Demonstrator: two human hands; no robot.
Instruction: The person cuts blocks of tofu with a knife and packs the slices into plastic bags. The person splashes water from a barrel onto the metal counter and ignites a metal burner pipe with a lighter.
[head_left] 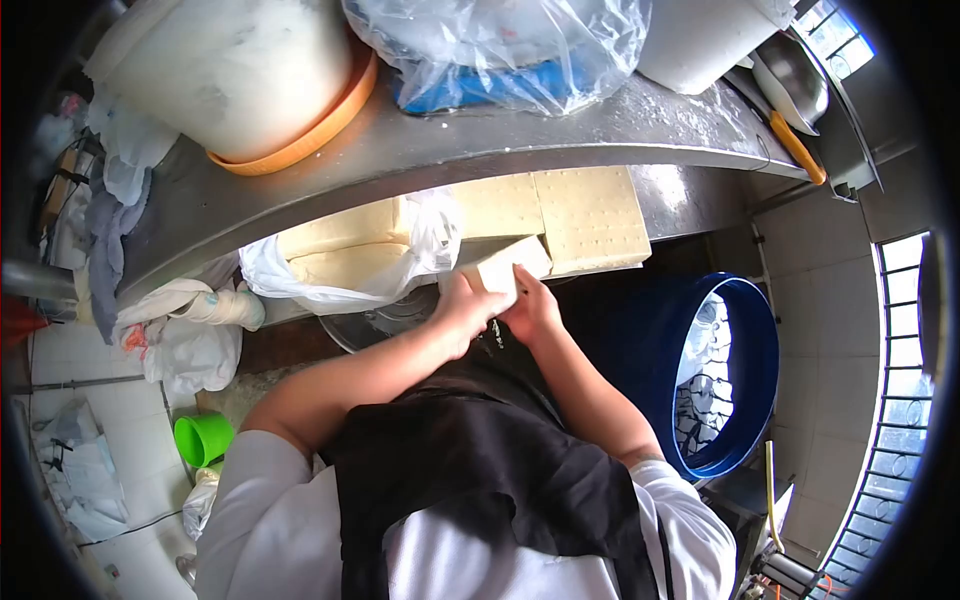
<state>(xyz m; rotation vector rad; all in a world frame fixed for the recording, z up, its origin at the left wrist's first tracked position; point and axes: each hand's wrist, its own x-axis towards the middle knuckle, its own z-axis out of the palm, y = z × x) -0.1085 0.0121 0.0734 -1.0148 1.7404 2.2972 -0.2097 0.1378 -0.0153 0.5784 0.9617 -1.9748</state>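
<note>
Cream-coloured and smooth-faced, the block (510, 265) sits up between the two hands, just in front of the apron (480, 450). The left hand (462, 315) grasps its near left part, thumb lying toward the middle; the right hand (533, 308) grips it from the right, fingers against its side. Its underside and the hidden fingertips cannot be made out. Just beyond the right hand are pale slabs (592, 215) dotted with small dimples, and ahead of the left hand more pale pieces (350, 258) lie in an open white plastic bag (432, 228). The steel worktop (480, 140) runs above and beyond both hands, while a blue drum (768, 380) stands to the right of the right hand. The block looks dense but soft-skinned, probably moderate in weight, firm enough to keep its shape yet easily dented or chipped at the corners; its surface may be slightly damp or greasy and so a little slippery. It would best be taken by its broad opposite sides, palms flat and pressure spread, with some support beneath and no fingertips digging into the edges.
</note>
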